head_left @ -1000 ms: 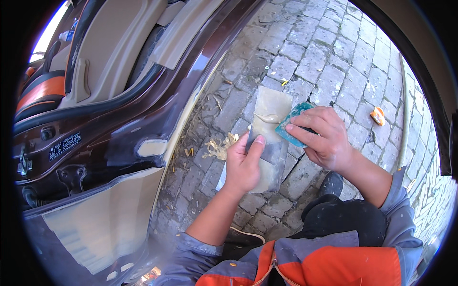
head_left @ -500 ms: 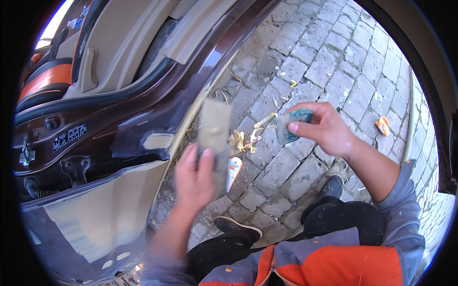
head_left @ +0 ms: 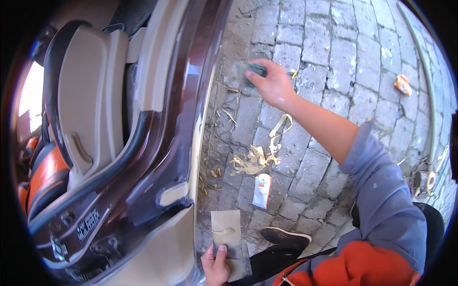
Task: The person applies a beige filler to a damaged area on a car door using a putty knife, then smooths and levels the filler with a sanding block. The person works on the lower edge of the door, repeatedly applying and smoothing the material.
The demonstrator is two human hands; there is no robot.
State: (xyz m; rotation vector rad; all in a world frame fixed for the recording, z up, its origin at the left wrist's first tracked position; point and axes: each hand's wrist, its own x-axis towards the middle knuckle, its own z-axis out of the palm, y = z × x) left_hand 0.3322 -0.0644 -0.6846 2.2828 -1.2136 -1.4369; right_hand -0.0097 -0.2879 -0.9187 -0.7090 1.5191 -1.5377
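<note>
My left hand [head_left: 217, 268] is low in the picture beside the car body, its thumb pressed on a flat, greyish-tan mixing board [head_left: 226, 220]. A small dab of putty [head_left: 224, 231] lies on the board. Out ahead over the paving, my right hand [head_left: 273, 85] pinches a green putty spreader [head_left: 256, 69], whose far edge is smeared by motion. To the left, the dark brown car body [head_left: 164, 157] bears a small tan filler patch [head_left: 173, 194] and a large one [head_left: 160, 248] below it.
On the stone paving [head_left: 310, 176] lie a white and orange tube [head_left: 262, 190], curled tan scraps [head_left: 252, 160] and a crumpled orange and white packet [head_left: 403, 85]. A tape roll [head_left: 431, 180] is at the far right. Inside the car is a beige and orange seat [head_left: 50, 167].
My right hand has reached forward and left with the spreader. My left hand has dropped lower with the board. The view has turned, so the car doorway stands more upright.
</note>
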